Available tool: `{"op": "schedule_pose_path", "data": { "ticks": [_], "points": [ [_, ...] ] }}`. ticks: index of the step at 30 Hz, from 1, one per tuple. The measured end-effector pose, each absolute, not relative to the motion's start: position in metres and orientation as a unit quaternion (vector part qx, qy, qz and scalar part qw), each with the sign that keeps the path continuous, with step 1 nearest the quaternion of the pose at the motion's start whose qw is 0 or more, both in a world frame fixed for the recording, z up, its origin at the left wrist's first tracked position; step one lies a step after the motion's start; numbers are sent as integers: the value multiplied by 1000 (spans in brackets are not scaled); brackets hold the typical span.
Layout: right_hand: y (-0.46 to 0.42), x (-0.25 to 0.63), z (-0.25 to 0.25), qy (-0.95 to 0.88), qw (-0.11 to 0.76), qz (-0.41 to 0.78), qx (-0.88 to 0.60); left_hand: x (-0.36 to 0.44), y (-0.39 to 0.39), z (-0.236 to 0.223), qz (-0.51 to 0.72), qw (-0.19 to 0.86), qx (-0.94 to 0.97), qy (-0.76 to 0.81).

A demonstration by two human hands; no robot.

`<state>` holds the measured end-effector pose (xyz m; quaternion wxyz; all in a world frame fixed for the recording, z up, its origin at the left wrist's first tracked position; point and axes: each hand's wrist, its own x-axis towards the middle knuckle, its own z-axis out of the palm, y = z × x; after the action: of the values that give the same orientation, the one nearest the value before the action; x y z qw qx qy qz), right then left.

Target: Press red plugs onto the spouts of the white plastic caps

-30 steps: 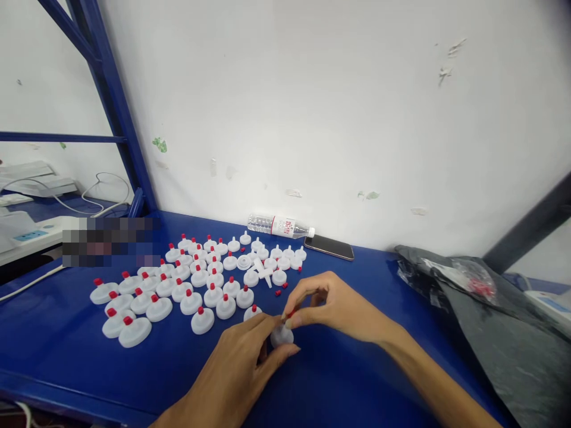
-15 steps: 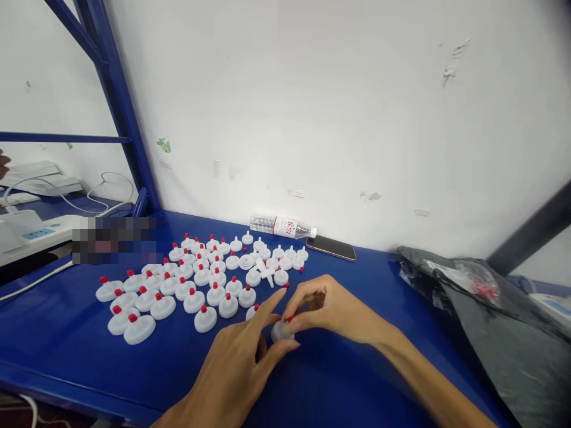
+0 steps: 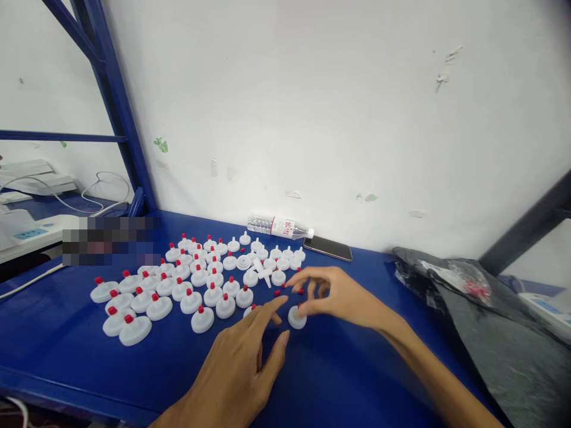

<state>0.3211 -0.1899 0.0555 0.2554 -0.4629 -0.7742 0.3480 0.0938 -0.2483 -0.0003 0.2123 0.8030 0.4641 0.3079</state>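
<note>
On the blue tabletop, a white nozzle cap stands upright with a bit of red at its tip. My right hand is just above it with thumb and fingers apart; the thumb overlaps the tip, and I cannot tell if it touches. To the left of that cap, my left hand has its fingers spread with nothing in them. It partly covers another red-tipped cap. Several small red tips lie loose beyond my fingers. Farther left, many white caps with red tips stand in a spread group.
White caps without red tips and white T-shaped pieces are gathered at the back. Behind them lie a plastic bottle and a phone. A dark plastic bag covers the right side, with a clear bag of red pieces.
The white nozzle cap, earlier between both hands, now stands a little farther right and back. My left fingers have come away from it, and my right fingers have spread.
</note>
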Motion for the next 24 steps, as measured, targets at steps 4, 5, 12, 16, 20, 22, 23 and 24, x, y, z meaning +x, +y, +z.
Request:
{"op": "schedule_pose_path", "data": {
  "ticks": [4, 5, 12, 16, 20, 22, 23, 24],
  "points": [
    [-175, 330, 40, -776, 355, 158, -497, 93, -249, 3, 300, 220, 803, 465],
    [-171, 332, 34, -787, 345, 129, -495, 93, -250, 3, 296, 223, 804, 465],
    [-154, 333, 9, -834, 276, 102, -467, 93, -250, 4, 295, 223, 807, 460],
    [-169, 331, 34, -807, 336, 95, -475, 94, -250, 3, 331, 224, 794, 458],
    [-200, 317, 62, -778, 385, 201, -455, 93, -250, 3, 370, 215, 771, 472],
    [-216, 304, 68, -790, 372, 276, -402, 92, -249, 2, 393, 213, 760, 471],
    [-222, 297, 69, -795, 363, 301, -381, 92, -249, 1, 402, 211, 758, 468],
    [-227, 292, 69, -799, 361, 315, -363, 91, -249, 0, 412, 209, 756, 464]
  ]
}}
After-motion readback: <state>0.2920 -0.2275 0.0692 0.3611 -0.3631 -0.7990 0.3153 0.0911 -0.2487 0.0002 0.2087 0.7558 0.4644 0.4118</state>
